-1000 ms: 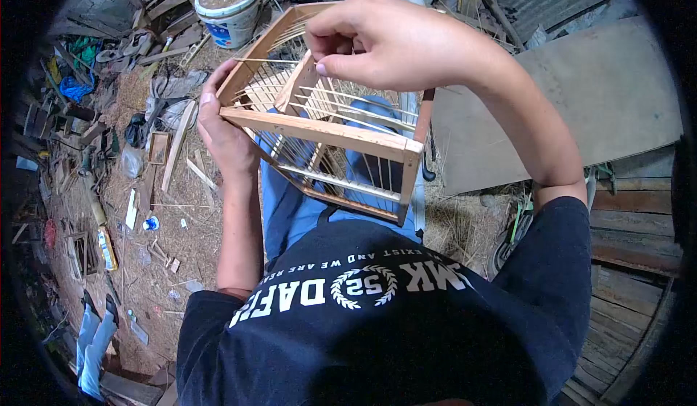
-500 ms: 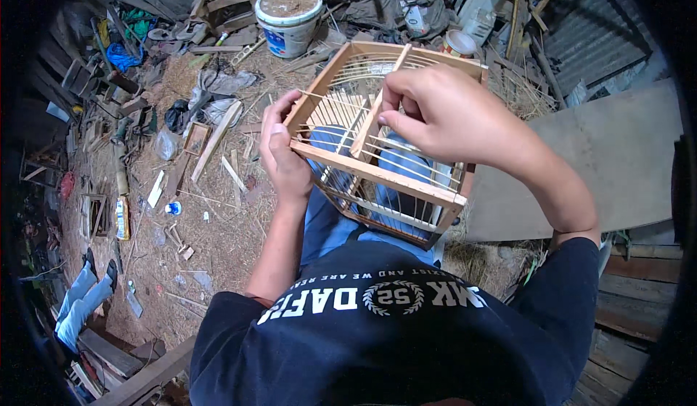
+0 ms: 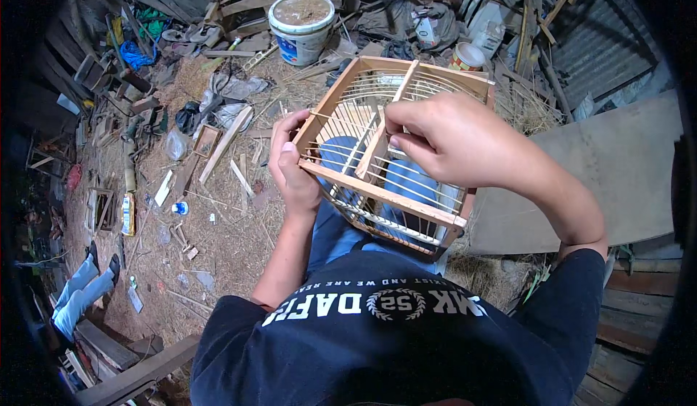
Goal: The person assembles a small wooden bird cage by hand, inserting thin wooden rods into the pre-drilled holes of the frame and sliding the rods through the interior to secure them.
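Note:
A wooden birdcage (image 3: 381,199) with thin pale rods and a middle bar rests tilted over my jeans-clad lap (image 3: 330,238). My left hand (image 3: 294,163) is closed round the cage's left frame, thumb at its near corner and fingers along the side. Over the top, my right hand (image 3: 446,134) has its fingers curled and pressed at the middle bar (image 3: 374,148); whatever is between the fingertips is hidden by them.
A white bucket (image 3: 301,39) and a small tub (image 3: 467,58) stand beyond the cage. A large board (image 3: 595,174) lies at right. Scrap wood (image 3: 226,145), rags and straw litter the floor. Another person's jeans-clad legs (image 3: 80,293) show at lower left.
The cage and both my hands appear lower and farther right, as the whole view has shifted. My right hand stays curled at the middle bar, my left on the frame.

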